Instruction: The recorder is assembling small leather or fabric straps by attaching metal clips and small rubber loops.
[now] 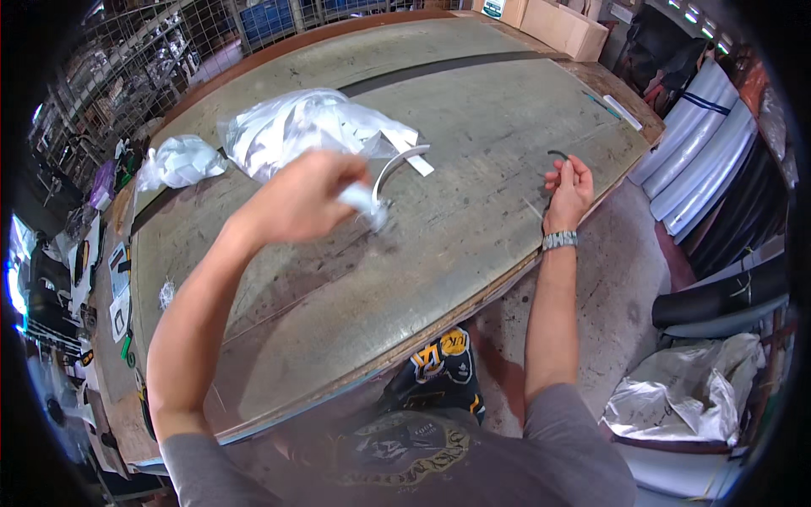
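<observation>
My left hand (306, 201), smeared by motion, is over the middle of the worktable (439, 245). Its fingers are closed on a whitish, see-through piece (361, 199), too blurred to name. Just beyond it, a curled white strip (390, 171) arcs up from the table. Behind the hand lies a clear plastic bag (279, 127) of white strips, some sticking out to the right. At the table's right edge, my right hand (569, 196) has its fingers curled together, with a short dark curved strip (557, 154) at the fingertips. A watch is on that wrist.
A smaller plastic bag (182, 160) lies at the table's left. Small tools and papers line the left side. Cardboard boxes (562, 29) stand at the far right corner. Plastic-wrapped rolls (705, 144) and a silvery sheet (688, 389) are beyond the right edge. Wire mesh rises behind.
</observation>
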`<state>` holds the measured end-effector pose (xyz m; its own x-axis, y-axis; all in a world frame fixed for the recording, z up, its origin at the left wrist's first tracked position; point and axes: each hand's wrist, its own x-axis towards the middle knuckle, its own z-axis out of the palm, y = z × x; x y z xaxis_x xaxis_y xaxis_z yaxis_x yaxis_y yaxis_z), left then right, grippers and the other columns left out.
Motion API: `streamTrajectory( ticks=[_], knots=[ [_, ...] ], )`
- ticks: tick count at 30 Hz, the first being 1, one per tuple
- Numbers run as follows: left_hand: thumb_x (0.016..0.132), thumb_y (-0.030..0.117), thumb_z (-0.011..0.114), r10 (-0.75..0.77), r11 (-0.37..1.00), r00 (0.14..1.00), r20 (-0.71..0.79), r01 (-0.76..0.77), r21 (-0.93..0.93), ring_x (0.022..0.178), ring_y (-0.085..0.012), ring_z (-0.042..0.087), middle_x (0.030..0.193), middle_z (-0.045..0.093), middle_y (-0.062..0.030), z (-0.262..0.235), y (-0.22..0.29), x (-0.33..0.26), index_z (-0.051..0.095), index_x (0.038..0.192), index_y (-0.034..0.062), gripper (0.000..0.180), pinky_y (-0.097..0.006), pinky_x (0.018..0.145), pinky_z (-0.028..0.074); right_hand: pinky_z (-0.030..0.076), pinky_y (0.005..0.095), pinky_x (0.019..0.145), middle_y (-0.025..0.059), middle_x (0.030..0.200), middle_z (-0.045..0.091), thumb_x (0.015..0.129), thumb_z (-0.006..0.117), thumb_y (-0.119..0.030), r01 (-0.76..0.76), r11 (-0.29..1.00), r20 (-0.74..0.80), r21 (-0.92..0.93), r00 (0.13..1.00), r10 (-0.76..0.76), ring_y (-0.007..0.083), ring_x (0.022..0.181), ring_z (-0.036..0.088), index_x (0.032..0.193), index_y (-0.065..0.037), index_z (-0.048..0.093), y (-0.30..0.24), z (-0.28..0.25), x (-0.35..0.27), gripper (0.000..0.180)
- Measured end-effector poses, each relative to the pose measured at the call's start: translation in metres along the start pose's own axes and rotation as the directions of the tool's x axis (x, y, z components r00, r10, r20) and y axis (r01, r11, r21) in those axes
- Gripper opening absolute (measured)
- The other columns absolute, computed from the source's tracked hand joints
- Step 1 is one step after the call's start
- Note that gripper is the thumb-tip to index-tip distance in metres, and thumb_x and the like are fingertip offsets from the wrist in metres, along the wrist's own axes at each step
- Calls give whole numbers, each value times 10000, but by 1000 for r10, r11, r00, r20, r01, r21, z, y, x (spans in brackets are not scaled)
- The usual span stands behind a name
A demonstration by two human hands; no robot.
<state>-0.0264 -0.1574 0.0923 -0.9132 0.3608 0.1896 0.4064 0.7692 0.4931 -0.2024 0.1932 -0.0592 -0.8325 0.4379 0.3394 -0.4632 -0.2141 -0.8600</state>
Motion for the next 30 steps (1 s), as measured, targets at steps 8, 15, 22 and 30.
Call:
streamTrajectory(
  ticks=[8, 15, 22, 30],
  knots=[
    [783, 262, 788, -37, 998, 989, -146, 30, -50, 742, -196, 628, 806, 680, -119, 49, -14, 208, 679, 914, -16, 326, -376, 683, 492, 465, 219, 541, 68, 896, 649, 1013, 537, -101, -73, 995, -61, 63, 995, 76, 99, 643, 601, 1114, -21, 543, 0, 5, -7, 130],
    [821, 368, 741, -278, 827, 961, -2, 240, 508, 939, -392, 694, 978, 712, -230, 41, -24, 158, 708, 958, 3, 391, -465, 814, 551, 470, 228, 543, 69, 892, 654, 1007, 557, -102, -44, 997, -150, 67, 987, 54, 115, 646, 615, 1129, -21, 552, -8, 4, -5, 147],
    [898, 282, 660, -409, 799, 907, 102, 302, 520, 744, -339, 705, 806, 704, -194, 62, -45, 60, 683, 897, -24, 307, -430, 639, 559, 466, 226, 536, 71, 885, 652, 1008, 553, -98, -46, 998, -140, 46, 989, 52, 113, 643, 614, 1124, -15, 553, -7, 5, -9, 142],
    [976, 207, 595, -543, 584, 770, 336, 634, -508, 594, -143, 674, 724, 666, -69, -2, -19, -53, 657, 1074, -19, 254, -266, 526, 544, 482, 244, 554, 53, 889, 658, 962, 598, -110, -62, 991, -53, -121, 997, 56, 107, 652, 611, 1142, -61, 592, 0, 2, -5, 186]
  ],
)
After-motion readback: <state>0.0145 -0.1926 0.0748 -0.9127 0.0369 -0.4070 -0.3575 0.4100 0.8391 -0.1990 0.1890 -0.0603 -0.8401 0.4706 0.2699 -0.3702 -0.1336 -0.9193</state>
